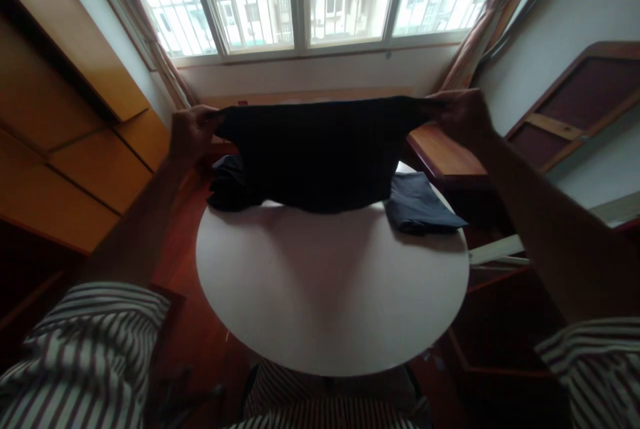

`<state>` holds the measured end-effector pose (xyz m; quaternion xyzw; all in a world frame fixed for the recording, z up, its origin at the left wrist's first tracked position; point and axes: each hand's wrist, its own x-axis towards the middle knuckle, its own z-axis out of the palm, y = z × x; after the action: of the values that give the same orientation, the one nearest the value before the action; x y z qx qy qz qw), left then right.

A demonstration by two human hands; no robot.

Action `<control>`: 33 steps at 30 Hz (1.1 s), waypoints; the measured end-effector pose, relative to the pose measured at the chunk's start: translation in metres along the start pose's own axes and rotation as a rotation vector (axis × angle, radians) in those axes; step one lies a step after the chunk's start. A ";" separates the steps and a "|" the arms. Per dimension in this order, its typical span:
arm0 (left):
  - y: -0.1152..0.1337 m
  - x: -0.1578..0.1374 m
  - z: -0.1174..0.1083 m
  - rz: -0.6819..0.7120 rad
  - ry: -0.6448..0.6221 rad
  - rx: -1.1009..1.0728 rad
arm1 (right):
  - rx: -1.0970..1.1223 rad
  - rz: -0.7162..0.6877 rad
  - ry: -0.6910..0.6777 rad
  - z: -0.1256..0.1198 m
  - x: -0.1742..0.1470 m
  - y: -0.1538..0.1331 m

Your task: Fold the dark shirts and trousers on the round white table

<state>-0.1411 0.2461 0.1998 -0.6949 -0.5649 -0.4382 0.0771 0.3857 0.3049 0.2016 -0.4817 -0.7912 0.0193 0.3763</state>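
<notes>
A dark garment [320,152] is stretched wide in the air above the far side of the round white table [320,282]. My left hand [193,129] is closed on one upper corner of it, and my right hand [463,115] pinches the opposite corner. Its top edge runs nearly straight between my hands, and its lower edge hangs close to the tabletop. The cloth is too dark to tell what kind of garment it is. Behind its left side lies a crumpled black cloth [227,185]. To the right sits a folded dark grey-blue cloth [420,205].
Barred windows [300,2] with curtains stand beyond the table. A yellow-brown wooden cabinet [95,169] is on the left. On the right are a wooden surface [450,152] and a wooden panel [575,105]. The floor [183,235] is reddish brown.
</notes>
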 end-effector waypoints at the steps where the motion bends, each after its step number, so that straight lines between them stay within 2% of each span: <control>1: 0.010 -0.004 -0.015 0.020 0.061 0.056 | -0.056 -0.028 0.060 -0.013 -0.004 -0.007; 3: 0.023 -0.026 -0.038 0.068 0.092 0.166 | -0.152 -0.086 0.101 -0.031 -0.024 -0.015; 4: 0.024 -0.044 -0.046 0.095 0.085 0.212 | -0.179 -0.115 0.072 -0.036 -0.039 -0.017; 7: 0.015 -0.118 -0.056 0.240 0.019 0.256 | -0.093 -0.273 -0.049 -0.030 -0.102 -0.011; 10: 0.002 -0.210 -0.055 0.396 -0.159 0.117 | 0.028 -0.477 -0.203 -0.004 -0.184 0.002; 13: 0.002 -0.297 -0.056 0.436 -0.369 0.074 | -0.007 -0.468 -0.385 0.021 -0.266 0.010; 16: 0.011 -0.346 -0.064 0.419 -0.512 0.035 | -0.019 -0.457 -0.490 0.029 -0.318 0.010; 19: 0.017 -0.343 -0.073 0.345 -0.534 -0.030 | -0.006 -0.464 -0.457 0.022 -0.321 0.005; 22: 0.025 -0.302 -0.059 0.242 -0.449 -0.084 | 0.057 -0.409 -0.385 0.030 -0.279 -0.014; 24: 0.038 -0.266 -0.026 0.201 -0.383 -0.076 | 0.060 -0.369 -0.363 0.056 -0.239 -0.041; 25: 0.048 -0.248 -0.003 0.204 -0.392 -0.069 | 0.045 -0.356 -0.402 0.075 -0.219 -0.058; 27: 0.067 -0.219 0.050 0.189 -0.474 -0.053 | 0.006 -0.336 -0.486 0.122 -0.182 -0.091; 29: 0.079 -0.199 0.102 0.185 -0.612 0.029 | -0.060 -0.284 -0.569 0.169 -0.156 -0.114; 31: 0.076 -0.191 0.137 0.125 -0.767 0.154 | -0.140 -0.172 -0.624 0.206 -0.143 -0.119; 33: 0.058 -0.191 0.151 0.036 -0.830 0.262 | -0.203 -0.058 -0.637 0.225 -0.140 -0.107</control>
<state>-0.0084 0.1797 -0.0023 -0.8062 -0.5867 -0.0449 -0.0611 0.2029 0.2141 0.0018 -0.4638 -0.8803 0.0794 0.0605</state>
